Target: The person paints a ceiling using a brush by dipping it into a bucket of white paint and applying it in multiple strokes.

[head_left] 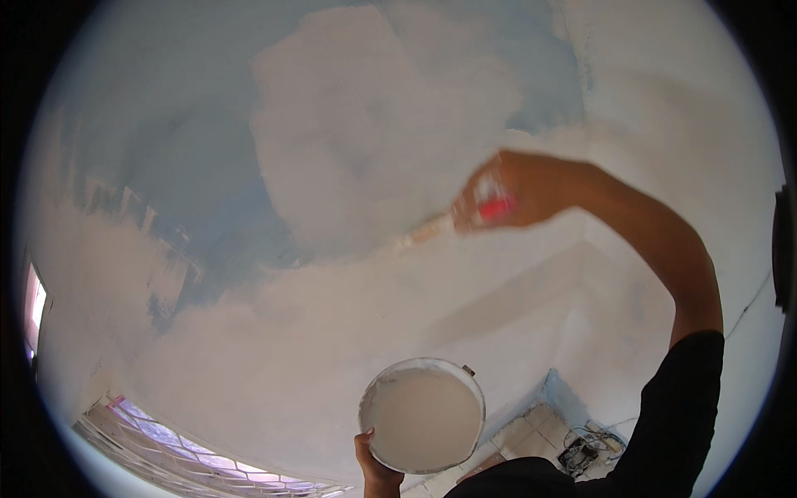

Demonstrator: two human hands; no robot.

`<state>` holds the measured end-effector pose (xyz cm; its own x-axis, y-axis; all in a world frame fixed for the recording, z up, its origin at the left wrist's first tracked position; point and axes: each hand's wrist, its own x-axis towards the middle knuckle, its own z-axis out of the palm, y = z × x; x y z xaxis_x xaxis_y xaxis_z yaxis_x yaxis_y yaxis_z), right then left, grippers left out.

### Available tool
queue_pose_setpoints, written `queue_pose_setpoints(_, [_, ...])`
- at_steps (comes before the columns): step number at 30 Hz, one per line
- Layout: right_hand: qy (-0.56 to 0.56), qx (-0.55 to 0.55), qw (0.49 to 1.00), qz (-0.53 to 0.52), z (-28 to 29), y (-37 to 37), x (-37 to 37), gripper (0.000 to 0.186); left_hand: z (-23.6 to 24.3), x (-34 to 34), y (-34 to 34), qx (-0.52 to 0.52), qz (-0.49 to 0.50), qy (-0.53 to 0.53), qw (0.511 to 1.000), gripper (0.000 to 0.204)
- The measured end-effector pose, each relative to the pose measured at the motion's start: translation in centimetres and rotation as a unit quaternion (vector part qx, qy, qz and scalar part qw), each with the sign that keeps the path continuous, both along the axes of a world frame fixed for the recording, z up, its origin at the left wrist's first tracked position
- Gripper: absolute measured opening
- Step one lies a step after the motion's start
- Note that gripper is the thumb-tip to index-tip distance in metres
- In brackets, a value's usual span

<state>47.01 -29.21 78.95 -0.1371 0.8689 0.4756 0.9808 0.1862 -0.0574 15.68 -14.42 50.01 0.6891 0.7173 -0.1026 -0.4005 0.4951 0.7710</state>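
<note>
Across most of a round fisheye view spreads a wall [274,365], with pale paint brushed over blue. Bare blue [199,158] remains at the upper left and in a smaller patch at the upper right, around a large pale area.

Right of center, the person's right hand [490,199] is closed around a paint brush [427,231], fingers curled on its red handle. The brush points left and slightly down, its tip at the pale paint near the lower edge of the blue; blur hides whether it is touching. The bent forearm comes from the right, out of a black sleeve [681,407].

At bottom center, the left hand [378,469] grips a round bucket [364,407] by its lower left side, thumb at the rim, other fingers hidden. Off-white paint [425,419] fills the view inside.

At lower left is a window [199,455] with a grille. Right of the bucket, cables [610,440] lie on floor tiles [521,433].
</note>
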Motion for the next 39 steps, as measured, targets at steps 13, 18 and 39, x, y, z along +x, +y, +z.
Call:
queue_pose_setpoints(13, [0.384,0.618,0.672,0.138,14.0,0.7,3.8,0.019,-0.1,0.0,1.0,-0.013,-0.009,-0.007,1.000,0.065])
queue_pose_setpoints(18, [0.475,0.612,0.631,0.035,0.2,2.2,10.2,0.025,0.4,0.2,1.5,-0.002,-0.016,-0.009,1.000,0.065])
queue_pose_setpoints(39, [0.379,0.626,0.675,0.094,8.7,4.2,2.0,0.019,0.7,0.5,1.7,-0.009,-0.028,-0.015,0.999,0.065])
